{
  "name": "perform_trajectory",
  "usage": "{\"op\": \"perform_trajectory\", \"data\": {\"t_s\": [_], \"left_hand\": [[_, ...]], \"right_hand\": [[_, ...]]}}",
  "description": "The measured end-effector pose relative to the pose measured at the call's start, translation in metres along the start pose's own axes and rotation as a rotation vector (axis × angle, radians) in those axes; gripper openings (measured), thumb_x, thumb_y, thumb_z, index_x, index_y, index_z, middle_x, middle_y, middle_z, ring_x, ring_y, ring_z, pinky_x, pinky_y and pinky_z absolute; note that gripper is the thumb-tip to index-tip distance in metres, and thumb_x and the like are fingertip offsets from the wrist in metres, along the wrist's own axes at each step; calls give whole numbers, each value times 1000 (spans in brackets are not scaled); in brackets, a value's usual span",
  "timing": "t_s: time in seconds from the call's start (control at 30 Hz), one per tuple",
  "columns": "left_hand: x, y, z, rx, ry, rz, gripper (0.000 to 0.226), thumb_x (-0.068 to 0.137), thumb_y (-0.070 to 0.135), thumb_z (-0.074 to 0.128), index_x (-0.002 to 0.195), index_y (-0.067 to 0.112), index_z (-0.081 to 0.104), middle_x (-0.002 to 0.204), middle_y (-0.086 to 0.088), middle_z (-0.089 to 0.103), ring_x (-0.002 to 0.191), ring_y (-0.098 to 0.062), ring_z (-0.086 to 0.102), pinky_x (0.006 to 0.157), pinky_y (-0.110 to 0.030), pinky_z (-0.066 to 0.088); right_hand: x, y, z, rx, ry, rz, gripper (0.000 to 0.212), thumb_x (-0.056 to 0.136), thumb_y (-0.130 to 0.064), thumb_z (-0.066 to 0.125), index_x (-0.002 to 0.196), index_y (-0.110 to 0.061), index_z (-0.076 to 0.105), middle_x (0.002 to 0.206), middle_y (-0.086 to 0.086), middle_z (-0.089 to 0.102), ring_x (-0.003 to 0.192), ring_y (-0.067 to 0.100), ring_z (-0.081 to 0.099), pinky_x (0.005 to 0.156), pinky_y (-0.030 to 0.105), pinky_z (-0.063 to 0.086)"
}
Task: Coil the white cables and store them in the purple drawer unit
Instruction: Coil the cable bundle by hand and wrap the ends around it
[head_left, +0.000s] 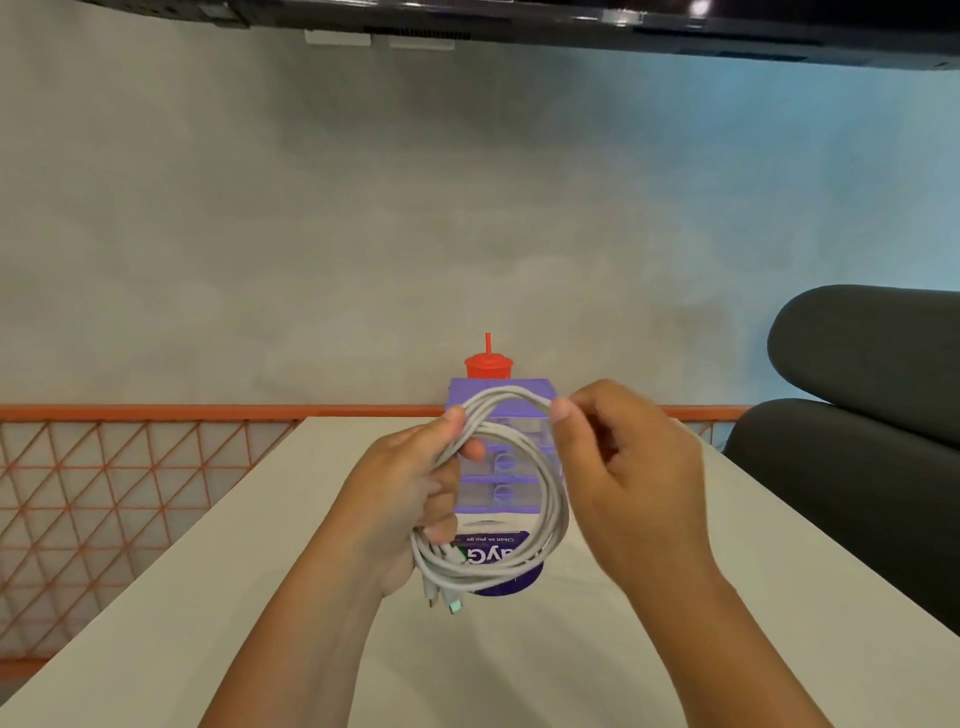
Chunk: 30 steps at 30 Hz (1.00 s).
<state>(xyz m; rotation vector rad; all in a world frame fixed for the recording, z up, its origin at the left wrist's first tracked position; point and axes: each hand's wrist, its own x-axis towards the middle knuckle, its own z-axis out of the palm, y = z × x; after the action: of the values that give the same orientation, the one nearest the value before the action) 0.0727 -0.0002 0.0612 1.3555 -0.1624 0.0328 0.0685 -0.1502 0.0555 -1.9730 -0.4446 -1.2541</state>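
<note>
A white cable (551, 493) is wound into a loop of several turns, held up above the table. My left hand (410, 483) grips the left side of the coil, thumb on top. My right hand (623, 467) pinches the top of the coil between thumb and fingers. Two plug ends (441, 597) hang from the bottom of the coil. Behind the coil stands the purple drawer unit (501, 483) with translucent drawers, all pushed in, partly hidden by the cable and my hands.
The white table (675, 623) runs forward to the wall. A purple round sticker (506, 564) with white lettering lies before the drawer unit. A red cup with a straw (487, 364) stands behind it. Orange mesh railing (104, 493) at left, dark chair (872, 389) at right.
</note>
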Motion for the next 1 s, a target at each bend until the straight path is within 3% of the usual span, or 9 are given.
{"op": "perform_trajectory", "data": {"t_s": [0.07, 0.13, 0.2, 0.27, 0.47, 0.6, 0.8, 0.9, 1.0], "left_hand": [[-1, 1, 2, -68, 21, -2, 39, 93, 36, 46, 68, 8, 57, 42, 5, 21, 28, -5, 16, 31, -13, 20], [-2, 1, 6, -91, 40, 11, 39, 93, 36, 46, 69, 8, 57, 41, 5, 21, 28, -5, 17, 30, -15, 20], [-2, -1, 11, -99, 49, 26, 38, 93, 36, 46, 70, 8, 57, 40, 5, 22, 28, -5, 18, 30, -17, 21], [-3, -5, 15, -103, 45, 38, 38, 93, 36, 46, 72, 7, 57, 40, 5, 24, 29, -6, 19, 32, -16, 22], [-5, -13, 23, -52, -107, 21, 35, 91, 37, 47, 81, 7, 60, 46, 2, 33, 35, -10, 28, 45, -25, 36], [-7, -15, 26, 125, -145, 65, 36, 93, 41, 42, 76, 16, 63, 49, 4, 39, 40, -11, 34, 58, -33, 33], [-11, -21, 30, 108, -234, 92, 26, 93, 38, 49, 78, 18, 56, 60, -1, 47, 44, -12, 38, 53, -28, 28], [-15, -23, 35, 48, -343, 68, 22, 82, 37, 55, 87, 16, 56, 62, 2, 51, 48, -10, 42, 49, -24, 32], [-16, -29, 48, -9, -226, 121, 21, 89, 34, 50, 87, 14, 58, 56, 3, 45, 43, -7, 38, 45, -19, 35]], "right_hand": [[-2, -8, 3, -50, -257, 187, 30, 94, -45, 38, 83, -23, 55, 71, -8, 57, 68, 8, 53, 59, 24, 42], [-3, -12, 9, 270, -391, 455, 25, 95, -39, 38, 88, -24, 56, 73, -8, 58, 64, 8, 55, 64, 27, 48], [-2, -16, 13, 741, -358, 782, 28, 97, -30, 39, 84, -16, 60, 63, -3, 54, 45, 8, 48, 49, 26, 44], [1, -16, 13, 918, -237, 932, 31, 97, -28, 41, 79, -12, 61, 54, -1, 47, 35, 6, 35, 37, 21, 31], [8, -5, 6, 440, -64, 684, 40, 90, -37, 51, 56, -16, 57, 39, -7, 44, 33, 5, 36, 39, 18, 31], [16, 3, -5, 756, -90, 959, 34, 89, -34, 54, 73, -4, 60, 48, 0, 40, 30, 5, 27, 31, 17, 23], [26, 13, -17, 1254, -108, 1235, 30, 92, -25, 49, 73, -3, 55, 63, 1, 38, 23, 2, 23, 22, 11, 18], [31, 20, -26, 1541, 54, 1384, 30, 91, -24, 51, 72, -1, 54, 68, 1, 45, 23, 2, 32, 24, 10, 25], [32, 19, -27, 1647, 224, 1400, 29, 91, -22, 53, 70, -1, 54, 63, 6, 54, 30, 5, 42, 29, 9, 34]]}}
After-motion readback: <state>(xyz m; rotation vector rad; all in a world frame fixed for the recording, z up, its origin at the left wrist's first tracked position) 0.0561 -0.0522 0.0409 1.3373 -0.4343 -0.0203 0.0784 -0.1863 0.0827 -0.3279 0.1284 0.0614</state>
